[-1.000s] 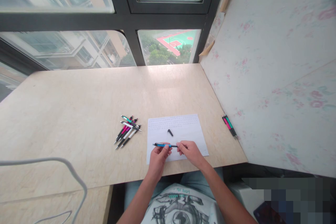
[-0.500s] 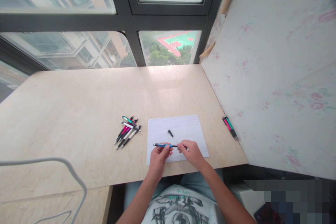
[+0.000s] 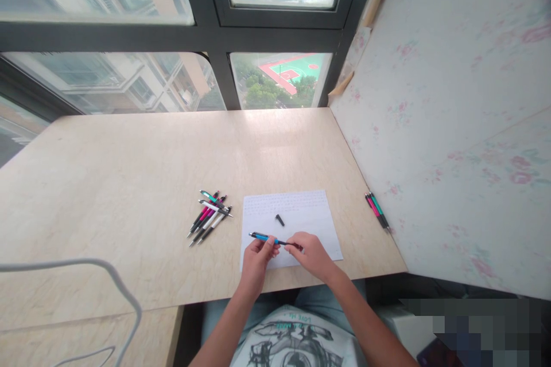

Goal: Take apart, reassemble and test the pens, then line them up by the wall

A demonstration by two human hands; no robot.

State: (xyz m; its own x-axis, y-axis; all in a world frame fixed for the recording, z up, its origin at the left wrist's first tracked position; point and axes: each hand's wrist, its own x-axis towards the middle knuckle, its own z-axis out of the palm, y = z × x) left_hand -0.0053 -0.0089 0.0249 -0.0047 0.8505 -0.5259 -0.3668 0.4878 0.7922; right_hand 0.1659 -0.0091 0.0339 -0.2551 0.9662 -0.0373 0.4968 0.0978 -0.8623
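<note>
A blue pen (image 3: 263,237) is held over the paper sheet, its clip end pointing left. My left hand (image 3: 255,262) is closed around its blue barrel. My right hand (image 3: 312,253) pinches at the pen's thin dark right end; the fingertips hide what exactly is between them. Above the hands, a short black piece (image 3: 279,220), looking like a pen's front section, lies on the white paper (image 3: 321,223). Faint lines of writing run along the top of the sheet.
Left of the paper is a pile of several pens (image 3: 210,219) in pink, white, teal and black. Two more pens (image 3: 377,210) lie against the wall at right. A grey cable (image 3: 103,264) arches over the table's (image 3: 142,166) left front.
Both hands have shifted slightly left with the pen, which now slopes down a little more to the right. The black piece, paper and other pens have stayed put.
</note>
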